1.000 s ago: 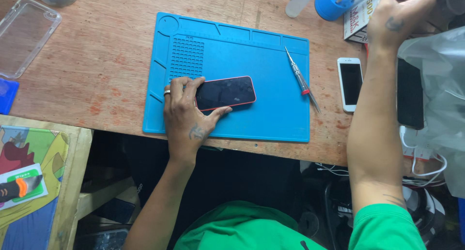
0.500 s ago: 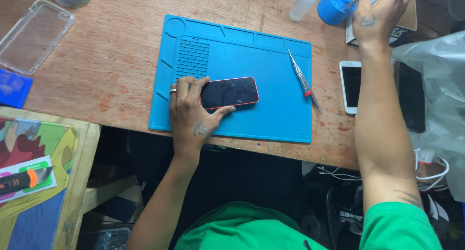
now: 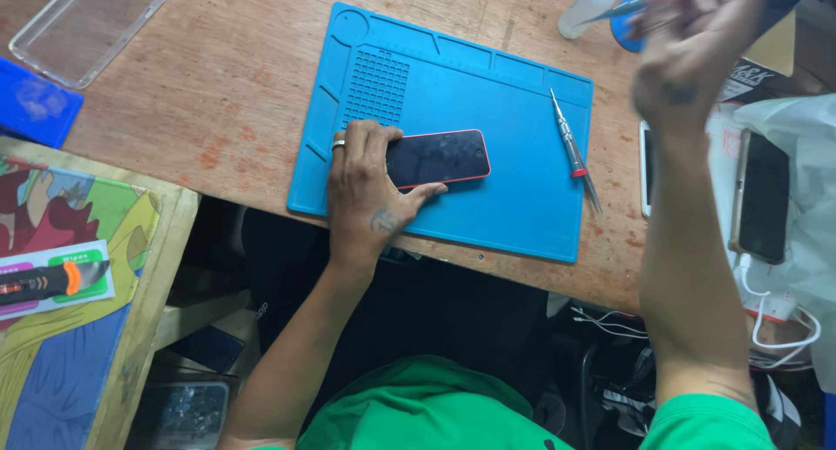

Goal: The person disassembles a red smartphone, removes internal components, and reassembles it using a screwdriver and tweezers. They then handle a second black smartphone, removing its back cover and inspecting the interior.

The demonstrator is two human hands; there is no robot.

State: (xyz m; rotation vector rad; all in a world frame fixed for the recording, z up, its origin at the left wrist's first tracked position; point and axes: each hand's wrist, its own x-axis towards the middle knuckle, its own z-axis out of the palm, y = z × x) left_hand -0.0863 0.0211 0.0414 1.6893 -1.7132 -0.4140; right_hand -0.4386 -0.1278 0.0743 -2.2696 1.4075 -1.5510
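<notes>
A dark-screened phone with a red edge (image 3: 444,156) lies flat on a blue work mat (image 3: 488,93). My left hand (image 3: 370,197), a ring on one finger, presses down on the phone's left end, thumb along its near edge. My right hand (image 3: 697,58) is raised at the upper right and blurred by motion. Its fingers are closed on a thin pointed tool (image 3: 644,4) whose tip points left, in front of a blue cup (image 3: 623,27). A small red-collared screwdriver (image 3: 570,145) rests on the mat's right side, untouched.
A clear phone case (image 3: 83,23) and a blue pad (image 3: 35,106) lie at the far left of the wooden table. A white bottle (image 3: 588,6) stands beside the cup. A black phone (image 3: 765,197), plastic bag and cables (image 3: 775,319) crowd the right. A colourful side table (image 3: 70,345) holds a packaged cutter (image 3: 52,280).
My right hand has pulled back from the blue cup toward me, now with a thin tool in it. My left hand stays on the phone. The view has shifted slightly.
</notes>
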